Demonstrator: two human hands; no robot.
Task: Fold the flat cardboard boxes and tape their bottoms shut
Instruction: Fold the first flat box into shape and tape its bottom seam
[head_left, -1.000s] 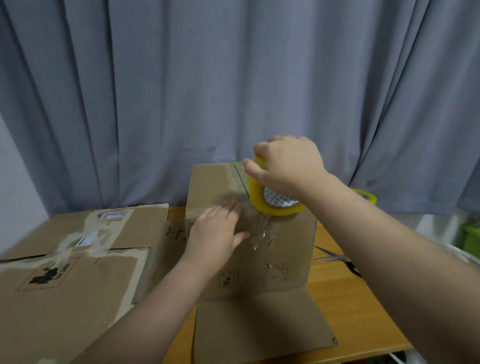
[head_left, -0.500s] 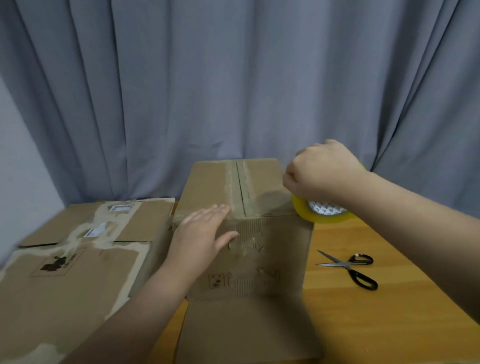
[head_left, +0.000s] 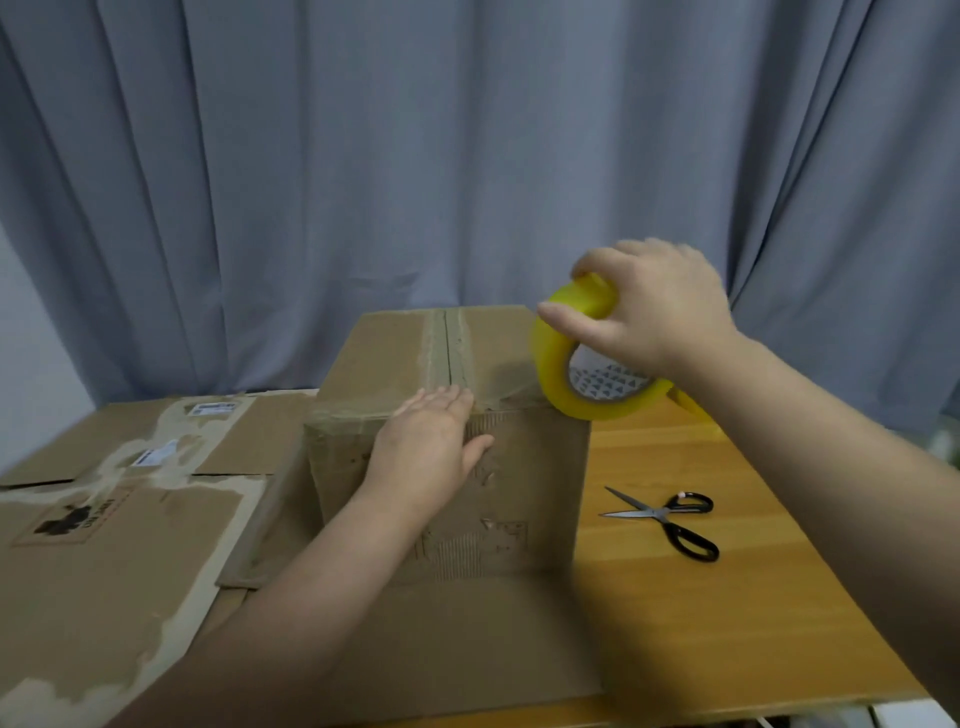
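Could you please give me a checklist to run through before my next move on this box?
1. Flaps of the box closed, centre seam meeting: ok.
2. The left hand flat on the box's front top edge, steadying it: ok.
3. The right hand grips the tape roll at the box's right top corner: ok.
4. Tape stuck smoothly across the seam: cannot tell, the clear film barely shows.
5. The scissors in sight on the table, right of the box, nothing on them: ok.
6. A hand free to take the scissors: not ok, both are busy.
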